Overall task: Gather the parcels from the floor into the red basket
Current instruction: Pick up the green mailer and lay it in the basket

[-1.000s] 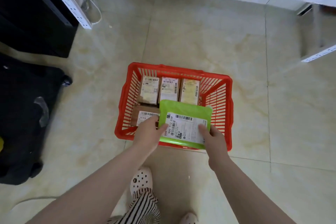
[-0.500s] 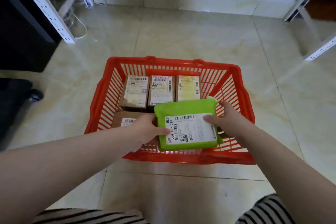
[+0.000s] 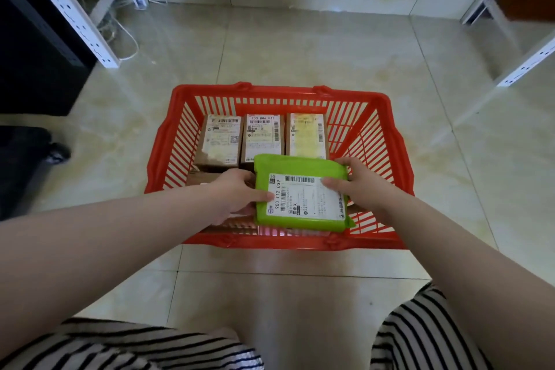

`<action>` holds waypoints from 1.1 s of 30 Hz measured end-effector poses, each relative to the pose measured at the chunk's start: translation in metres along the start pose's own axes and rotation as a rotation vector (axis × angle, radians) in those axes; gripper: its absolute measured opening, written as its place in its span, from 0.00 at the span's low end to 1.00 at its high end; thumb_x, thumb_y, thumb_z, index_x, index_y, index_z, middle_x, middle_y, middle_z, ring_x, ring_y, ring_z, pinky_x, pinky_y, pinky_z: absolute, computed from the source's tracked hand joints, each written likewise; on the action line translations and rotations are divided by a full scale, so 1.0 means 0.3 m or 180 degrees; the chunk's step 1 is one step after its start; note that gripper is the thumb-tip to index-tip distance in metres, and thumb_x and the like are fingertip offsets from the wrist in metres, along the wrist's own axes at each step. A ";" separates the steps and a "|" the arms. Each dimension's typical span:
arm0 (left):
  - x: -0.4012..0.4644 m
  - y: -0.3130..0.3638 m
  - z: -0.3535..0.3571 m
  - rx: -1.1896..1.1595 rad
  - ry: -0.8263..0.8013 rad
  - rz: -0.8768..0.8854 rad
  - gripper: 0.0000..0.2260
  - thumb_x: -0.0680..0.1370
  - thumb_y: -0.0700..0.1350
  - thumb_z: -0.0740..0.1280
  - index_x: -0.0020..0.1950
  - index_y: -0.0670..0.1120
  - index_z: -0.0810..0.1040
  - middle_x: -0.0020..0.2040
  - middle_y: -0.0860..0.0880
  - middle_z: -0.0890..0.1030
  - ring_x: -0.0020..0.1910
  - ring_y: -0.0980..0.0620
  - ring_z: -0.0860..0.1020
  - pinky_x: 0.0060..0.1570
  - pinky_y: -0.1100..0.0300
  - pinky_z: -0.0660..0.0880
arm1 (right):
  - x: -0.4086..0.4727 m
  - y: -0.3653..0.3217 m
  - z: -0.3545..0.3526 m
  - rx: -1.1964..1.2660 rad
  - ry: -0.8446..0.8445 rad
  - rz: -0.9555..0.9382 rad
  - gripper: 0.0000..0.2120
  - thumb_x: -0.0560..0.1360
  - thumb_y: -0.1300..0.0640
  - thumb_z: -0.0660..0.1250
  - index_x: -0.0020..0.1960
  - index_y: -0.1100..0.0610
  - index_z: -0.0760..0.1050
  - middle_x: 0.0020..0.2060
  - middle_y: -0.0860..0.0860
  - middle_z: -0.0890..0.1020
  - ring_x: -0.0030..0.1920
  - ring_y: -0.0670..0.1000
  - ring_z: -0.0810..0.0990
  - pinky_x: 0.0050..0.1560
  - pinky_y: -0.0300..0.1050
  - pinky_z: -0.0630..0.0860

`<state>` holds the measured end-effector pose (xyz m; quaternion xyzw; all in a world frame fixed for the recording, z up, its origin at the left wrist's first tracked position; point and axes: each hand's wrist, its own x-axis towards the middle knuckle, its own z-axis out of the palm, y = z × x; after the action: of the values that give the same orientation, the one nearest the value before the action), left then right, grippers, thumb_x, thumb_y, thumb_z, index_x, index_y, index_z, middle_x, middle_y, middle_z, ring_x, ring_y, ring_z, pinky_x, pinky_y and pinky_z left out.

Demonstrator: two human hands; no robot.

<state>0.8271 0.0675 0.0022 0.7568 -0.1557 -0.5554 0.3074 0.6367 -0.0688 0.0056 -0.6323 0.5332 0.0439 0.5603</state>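
Note:
The red basket (image 3: 279,91) stands on the tiled floor in front of me. Three brown cardboard parcels (image 3: 264,137) with white labels lie side by side along its far side, and another brown parcel (image 3: 199,179) lies mostly hidden under my left arm. I hold a green parcel (image 3: 295,167) with a white shipping label inside the basket's near right part. My left hand (image 3: 237,194) grips its left edge and my right hand (image 3: 362,186) grips its right edge, thumbs on top.
White metal shelf posts (image 3: 72,15) stand at the back left and another shelf frame (image 3: 522,69) at the right. Cables (image 3: 126,39) lie by the left post. A black bag (image 3: 21,165) sits at the left. Striped trouser legs fill the bottom.
I have crouched closer to the basket, and both hands have carried the green parcel from over the near rim down into the basket's near right part.

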 end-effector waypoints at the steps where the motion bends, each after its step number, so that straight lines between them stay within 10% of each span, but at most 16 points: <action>1: 0.002 -0.001 0.005 -0.0032 0.0001 -0.0004 0.13 0.72 0.38 0.74 0.54 0.44 0.77 0.52 0.45 0.84 0.45 0.48 0.85 0.48 0.53 0.82 | 0.008 0.001 -0.002 0.0036 -0.0017 0.0058 0.27 0.77 0.53 0.69 0.71 0.50 0.62 0.53 0.55 0.82 0.51 0.55 0.83 0.51 0.61 0.82; 9: -0.001 -0.025 0.061 0.0763 0.0142 0.0251 0.14 0.74 0.41 0.73 0.57 0.46 0.76 0.51 0.51 0.82 0.37 0.58 0.79 0.29 0.69 0.75 | 0.055 0.048 0.018 0.0017 0.0147 0.0373 0.30 0.76 0.58 0.70 0.73 0.55 0.60 0.57 0.57 0.81 0.51 0.56 0.82 0.42 0.51 0.81; 17: 0.019 -0.033 0.072 0.2846 0.0733 0.0609 0.24 0.67 0.55 0.77 0.56 0.46 0.75 0.52 0.50 0.82 0.49 0.48 0.80 0.45 0.53 0.77 | 0.113 0.075 0.058 -0.0133 0.0222 0.0447 0.33 0.73 0.54 0.73 0.73 0.52 0.62 0.61 0.57 0.79 0.57 0.60 0.80 0.53 0.62 0.80; 21: 0.030 -0.026 0.038 0.3260 0.1369 0.1149 0.37 0.65 0.58 0.77 0.65 0.45 0.64 0.62 0.44 0.72 0.60 0.43 0.73 0.53 0.50 0.74 | 0.118 0.080 0.082 -0.0380 0.0468 0.0297 0.35 0.72 0.50 0.73 0.74 0.55 0.63 0.62 0.57 0.78 0.59 0.59 0.79 0.59 0.58 0.78; 24: 0.064 -0.018 0.002 0.3682 0.0838 0.1397 0.49 0.69 0.63 0.71 0.79 0.49 0.46 0.79 0.41 0.49 0.77 0.40 0.51 0.74 0.43 0.55 | 0.116 0.074 0.118 -0.0617 0.0607 0.0078 0.32 0.74 0.49 0.71 0.74 0.55 0.62 0.62 0.56 0.78 0.60 0.59 0.79 0.59 0.54 0.77; 27: 0.118 -0.050 -0.022 0.4159 0.0367 0.1196 0.51 0.71 0.69 0.63 0.77 0.49 0.32 0.77 0.46 0.30 0.77 0.43 0.33 0.74 0.38 0.41 | 0.131 0.069 0.149 -0.0793 0.0647 0.0049 0.36 0.75 0.47 0.69 0.77 0.56 0.56 0.65 0.56 0.76 0.63 0.60 0.77 0.60 0.52 0.76; 33: 0.147 -0.089 -0.029 0.4463 0.0371 0.1202 0.47 0.74 0.70 0.55 0.75 0.49 0.27 0.75 0.47 0.26 0.75 0.44 0.29 0.72 0.35 0.37 | 0.179 0.081 0.167 -0.1173 0.0356 0.0489 0.50 0.73 0.38 0.66 0.79 0.58 0.41 0.76 0.60 0.62 0.74 0.63 0.65 0.74 0.56 0.61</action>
<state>0.8471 0.0649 -0.0460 0.7645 -0.5862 -0.2214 -0.1514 0.6693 -0.0597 -0.0641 -0.6830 0.5932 0.1481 0.3997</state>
